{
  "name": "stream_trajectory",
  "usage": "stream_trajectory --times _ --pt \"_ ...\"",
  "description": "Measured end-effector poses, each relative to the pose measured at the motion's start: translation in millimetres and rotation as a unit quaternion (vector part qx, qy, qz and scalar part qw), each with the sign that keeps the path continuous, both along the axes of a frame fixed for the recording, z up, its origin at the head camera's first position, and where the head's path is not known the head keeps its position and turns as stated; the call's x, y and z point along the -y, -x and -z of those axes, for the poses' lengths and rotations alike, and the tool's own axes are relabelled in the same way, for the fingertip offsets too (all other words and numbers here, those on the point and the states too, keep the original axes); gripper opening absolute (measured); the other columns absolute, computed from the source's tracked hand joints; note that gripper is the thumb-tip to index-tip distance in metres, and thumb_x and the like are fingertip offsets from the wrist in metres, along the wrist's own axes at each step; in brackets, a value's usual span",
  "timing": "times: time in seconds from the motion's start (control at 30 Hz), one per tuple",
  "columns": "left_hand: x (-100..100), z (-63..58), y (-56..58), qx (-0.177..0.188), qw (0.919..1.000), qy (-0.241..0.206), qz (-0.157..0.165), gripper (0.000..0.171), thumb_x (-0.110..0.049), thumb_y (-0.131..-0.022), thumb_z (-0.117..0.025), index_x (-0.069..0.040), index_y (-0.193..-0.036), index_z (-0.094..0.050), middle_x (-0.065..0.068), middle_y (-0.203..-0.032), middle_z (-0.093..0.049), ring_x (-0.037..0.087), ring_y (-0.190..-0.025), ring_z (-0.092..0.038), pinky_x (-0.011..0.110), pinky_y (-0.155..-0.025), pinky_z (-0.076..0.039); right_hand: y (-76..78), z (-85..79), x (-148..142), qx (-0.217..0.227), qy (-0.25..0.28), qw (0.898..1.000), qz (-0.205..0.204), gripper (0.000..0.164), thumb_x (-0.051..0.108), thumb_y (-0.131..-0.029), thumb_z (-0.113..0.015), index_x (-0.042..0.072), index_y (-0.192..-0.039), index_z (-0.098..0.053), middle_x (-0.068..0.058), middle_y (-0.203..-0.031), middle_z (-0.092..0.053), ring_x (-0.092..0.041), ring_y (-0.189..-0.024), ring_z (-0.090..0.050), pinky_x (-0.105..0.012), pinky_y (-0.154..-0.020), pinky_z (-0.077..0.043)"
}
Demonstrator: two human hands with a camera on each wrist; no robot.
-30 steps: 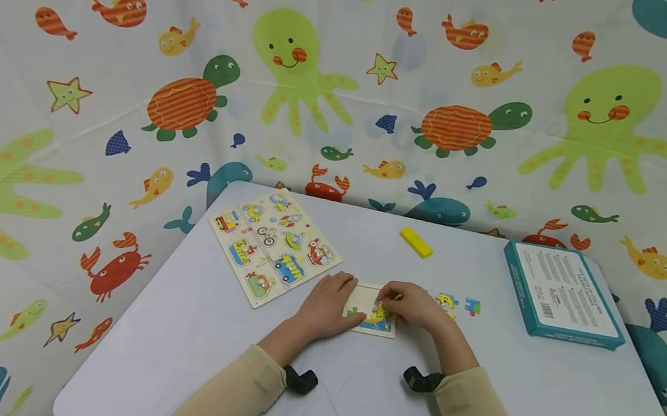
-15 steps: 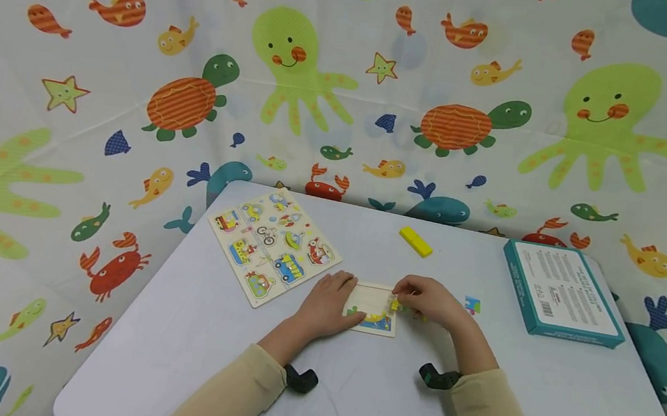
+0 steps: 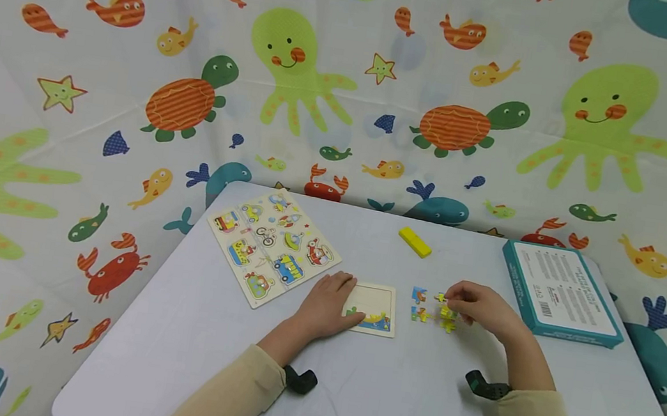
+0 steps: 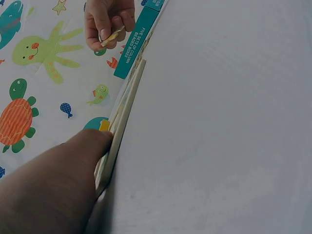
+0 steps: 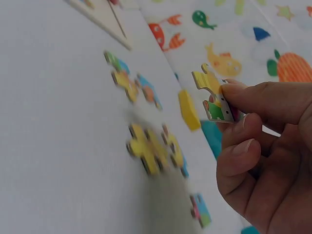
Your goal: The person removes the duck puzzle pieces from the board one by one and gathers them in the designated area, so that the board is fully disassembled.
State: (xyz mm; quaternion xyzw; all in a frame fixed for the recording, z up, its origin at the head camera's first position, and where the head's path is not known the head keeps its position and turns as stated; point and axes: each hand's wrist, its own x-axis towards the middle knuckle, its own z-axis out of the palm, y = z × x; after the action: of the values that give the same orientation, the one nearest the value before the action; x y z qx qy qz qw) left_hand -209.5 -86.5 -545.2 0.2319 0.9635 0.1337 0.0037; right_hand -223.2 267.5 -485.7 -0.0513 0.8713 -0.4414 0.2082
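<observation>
My left hand point(image 3: 327, 305) lies on the left side of a small wooden puzzle tray point(image 3: 375, 298), fingers stretched along its edge and thumb over its lower rim. Fitted pieces point(image 3: 379, 322) with a yellow and blue picture fill the tray's lower part; the upper part is bare wood. Right of the tray, my right hand point(image 3: 481, 312) pinches a jigsaw piece point(image 5: 214, 95) between thumb and fingers, raised above the table. The held piece shows yellow, green and white. Beneath it lie several loose jigsaw pieces point(image 5: 146, 146), partly hidden by the hand in the head view.
A larger board with vehicle pictures point(image 3: 268, 245) lies at the left. At the back is a yellow block point(image 3: 415, 242), and a teal box point(image 3: 566, 291) sits at the right. A sea-animal cloth point(image 3: 323, 94) hangs behind the white table point(image 3: 193, 358).
My right hand has moved right, from over the tray to above the loose pieces, with the jigsaw piece still pinched. The left hand and the tray have stayed in place.
</observation>
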Motion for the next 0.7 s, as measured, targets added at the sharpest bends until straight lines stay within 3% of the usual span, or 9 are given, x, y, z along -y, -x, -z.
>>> stream_trajectory --times 0.33,0.7 --pt "-0.1 1.0 0.3 0.004 1.0 0.001 0.0 0.083 -0.066 -0.092 -0.051 -0.01 -0.152 -0.039 0.006 -0.155 -0.039 0.022 -0.146 -0.033 0.043 -0.124 -0.022 -5.5 14.0 -39.2 0.031 -0.029 0.998 0.041 0.029 0.03 -0.096 -0.064 0.009 -0.116 -0.063 -0.008 -0.09 -0.058 -0.024 -0.08 -0.055 -0.03 -0.067 -0.046" --pt "0.4 4.8 1.4 -0.001 1.0 0.0 0.001 0.081 -0.066 -0.093 -0.048 -0.01 -0.152 -0.038 0.006 -0.155 -0.039 0.022 -0.147 -0.032 0.044 -0.124 -0.022 -11.0 17.3 -53.7 0.035 -0.05 0.997 0.042 0.032 0.034 -0.094 -0.066 0.009 -0.114 -0.064 -0.006 -0.082 -0.057 -0.022 -0.073 -0.053 -0.03 -0.062 -0.042"
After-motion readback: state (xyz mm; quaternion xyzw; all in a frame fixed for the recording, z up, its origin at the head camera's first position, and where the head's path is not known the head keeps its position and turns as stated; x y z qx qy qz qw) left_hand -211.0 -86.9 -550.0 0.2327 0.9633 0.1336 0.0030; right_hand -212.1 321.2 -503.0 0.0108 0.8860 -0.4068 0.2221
